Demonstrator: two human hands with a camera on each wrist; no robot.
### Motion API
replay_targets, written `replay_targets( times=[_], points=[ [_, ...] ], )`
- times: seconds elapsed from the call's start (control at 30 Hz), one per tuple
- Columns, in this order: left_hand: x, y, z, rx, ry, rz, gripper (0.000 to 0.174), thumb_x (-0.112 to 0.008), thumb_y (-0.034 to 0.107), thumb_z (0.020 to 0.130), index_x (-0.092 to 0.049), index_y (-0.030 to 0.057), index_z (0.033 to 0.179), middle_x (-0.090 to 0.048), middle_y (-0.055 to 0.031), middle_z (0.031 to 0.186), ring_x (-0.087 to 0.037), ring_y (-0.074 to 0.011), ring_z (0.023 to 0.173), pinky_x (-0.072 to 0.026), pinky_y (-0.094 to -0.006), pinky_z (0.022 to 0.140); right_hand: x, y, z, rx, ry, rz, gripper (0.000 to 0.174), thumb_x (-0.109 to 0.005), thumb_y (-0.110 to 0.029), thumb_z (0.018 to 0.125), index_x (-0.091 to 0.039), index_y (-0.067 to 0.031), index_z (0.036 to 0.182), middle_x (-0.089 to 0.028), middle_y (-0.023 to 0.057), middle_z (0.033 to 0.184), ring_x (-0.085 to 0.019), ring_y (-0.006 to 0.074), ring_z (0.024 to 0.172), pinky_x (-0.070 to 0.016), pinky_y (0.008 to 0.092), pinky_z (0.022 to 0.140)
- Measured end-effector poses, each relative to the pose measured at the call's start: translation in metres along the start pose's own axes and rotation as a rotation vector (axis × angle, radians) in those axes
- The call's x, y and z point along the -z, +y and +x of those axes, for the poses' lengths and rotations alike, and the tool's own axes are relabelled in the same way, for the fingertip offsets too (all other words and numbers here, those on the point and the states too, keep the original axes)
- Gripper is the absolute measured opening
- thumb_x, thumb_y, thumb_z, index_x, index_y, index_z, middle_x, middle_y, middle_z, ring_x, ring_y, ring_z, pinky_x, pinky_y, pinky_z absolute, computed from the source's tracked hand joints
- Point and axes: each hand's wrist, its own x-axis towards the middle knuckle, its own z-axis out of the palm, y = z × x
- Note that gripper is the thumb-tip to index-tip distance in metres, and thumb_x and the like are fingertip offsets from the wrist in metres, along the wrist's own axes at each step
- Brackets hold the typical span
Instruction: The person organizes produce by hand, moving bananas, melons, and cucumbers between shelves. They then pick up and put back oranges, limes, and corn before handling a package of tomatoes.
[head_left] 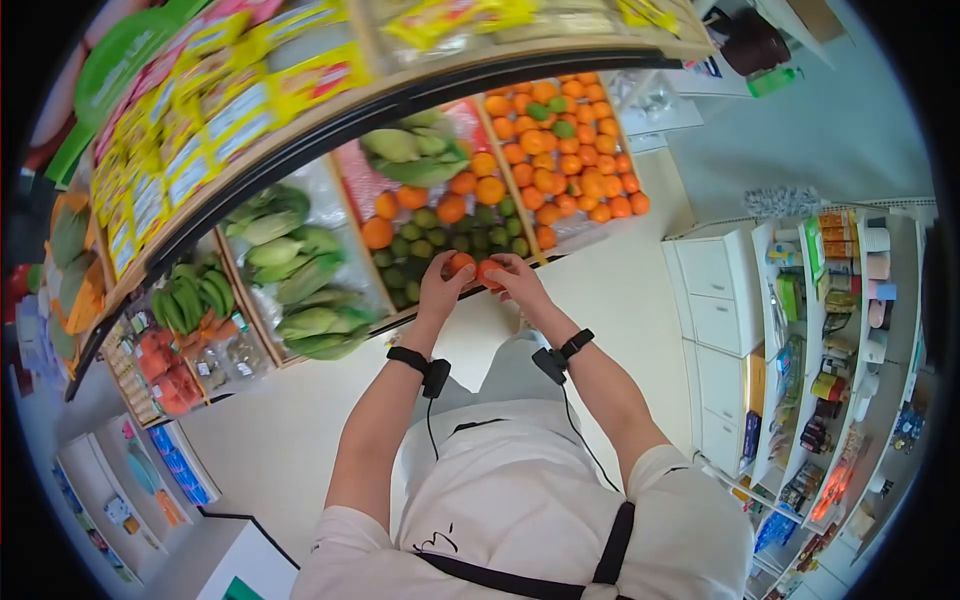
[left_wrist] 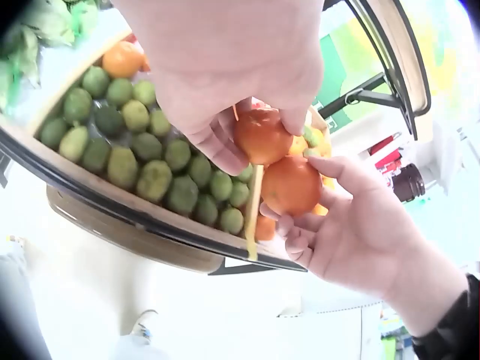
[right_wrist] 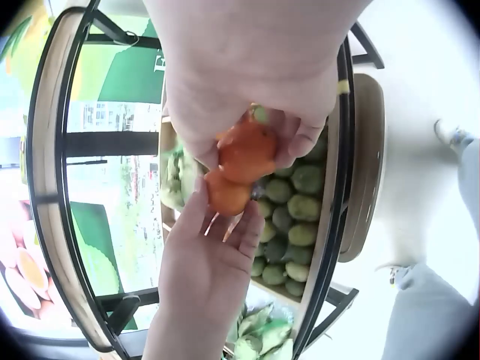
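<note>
Two Hands, Two Oranges, One Crowded Produce Stand

The left hand (head_left: 437, 290) has its fingers closed round one orange (head_left: 460, 263); the right hand (head_left: 522, 282) grips a second orange (head_left: 489, 273) just beside it. Both are held up at the front edge of the produce stand (left_wrist: 150, 223), near the green fruit (head_left: 425, 235). Wooden dividers separate corn in husks (head_left: 275, 252) and heaped orange fruit (head_left: 595, 184) into compartments; yellow packets (head_left: 240, 110) fill the shelf above. Around it spreads a pale floor (head_left: 640, 340), with a white drawer cabinet (head_left: 715, 320) to the right.
</note>
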Motion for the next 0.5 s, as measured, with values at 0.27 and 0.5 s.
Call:
replay_targets(
  times=[0.27, 0.5],
  points=[
    [-0.201, 0.01, 0.073, 0.055, 0.021, 0.032, 0.062, -0.081, 0.031, 0.088, -0.055, 0.0001, 0.136, -0.068, -0.0137, 0.115, -0.07, -0.0199, 0.094, -0.0589, -0.0299, 0.075, 0.193, -0.002, 0.053, 0.291, 0.235, -0.345, 0.056, -0.075, -0.027, 0.086, -0.058, -0.0053, 0.134, -0.066, 0.0161, 0.121, -0.067, 0.0352, 0.108, -0.0551, 0.0414, 0.093],
    [-0.274, 0.043, 0.185, -0.415, 0.29, 0.502, 0.058, -0.078, 0.02, 0.084, -0.058, 0.002, 0.135, -0.069, -0.0176, 0.122, -0.069, -0.0366, 0.107, -0.0556, -0.0388, 0.093, 0.257, -0.076, 0.141, 0.757, 0.384, -0.819, 0.056, -0.069, -0.018, 0.085, -0.056, -0.0066, 0.138, -0.053, 0.0242, 0.143, -0.055, 0.0462, 0.125, -0.0492, 0.0495, 0.103]
  ],
)
